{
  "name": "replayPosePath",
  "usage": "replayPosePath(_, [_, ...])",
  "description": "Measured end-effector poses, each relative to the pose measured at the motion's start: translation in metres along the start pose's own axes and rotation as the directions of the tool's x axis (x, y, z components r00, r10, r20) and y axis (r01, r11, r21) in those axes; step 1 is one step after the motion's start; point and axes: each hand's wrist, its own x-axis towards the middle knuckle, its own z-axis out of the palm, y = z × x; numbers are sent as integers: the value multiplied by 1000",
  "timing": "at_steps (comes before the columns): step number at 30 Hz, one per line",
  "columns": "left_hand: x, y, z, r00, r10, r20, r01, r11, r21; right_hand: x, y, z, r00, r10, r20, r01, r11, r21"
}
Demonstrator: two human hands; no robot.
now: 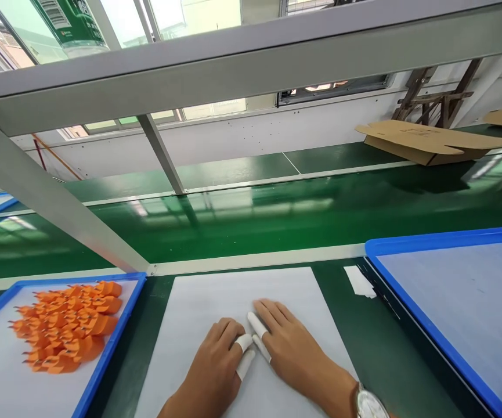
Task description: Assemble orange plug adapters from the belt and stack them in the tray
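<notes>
My left hand (pixel 215 368) and my right hand (pixel 292 345) lie side by side, palms down, on a white foam sheet (pixel 198 313) at the near edge of the bench. White finger cots cover the thumb and a finger on each hand, and those covered tips meet between the hands. The remaining fingers lie flat and a little apart; neither hand holds anything. A watch (pixel 369 403) sits on my right wrist. Left of the sheet, a blue tray (pixel 115 334) lined in white carries a heap of several small orange plastic parts (pixel 65 328).
A second blue tray (pixel 429 337) with a bare white liner stands at the right. A small white scrap (pixel 360 281) lies on the green surface beside it. Beyond runs a green conveyor belt (pixel 255 223). A grey frame strut (pixel 46 197) slants overhead; flattened cardboard (pixel 429 142) lies at the far right.
</notes>
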Motion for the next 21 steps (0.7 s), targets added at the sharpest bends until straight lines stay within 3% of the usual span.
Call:
replayPosePath(7, [-1, -7, 7, 993, 87, -76, -81, 994, 76, -4, -4, 4, 1000, 14, -25, -13, 1000, 15])
replayPosePath(12, [-6, -12, 14, 988, 138, -66, -130, 986, 107, -5, -4, 5, 1000, 12, 3, -12, 1000, -1])
replayPosePath(17, [-14, -12, 25, 990, 104, -94, -91, 988, 128, -5, -3, 6, 1000, 14, -15, -14, 1000, 6])
replayPosePath(21, [-11, -5, 19, 995, 63, -72, -54, 992, 115, -7, -3, 7, 999, 17, -45, -16, 1000, 14])
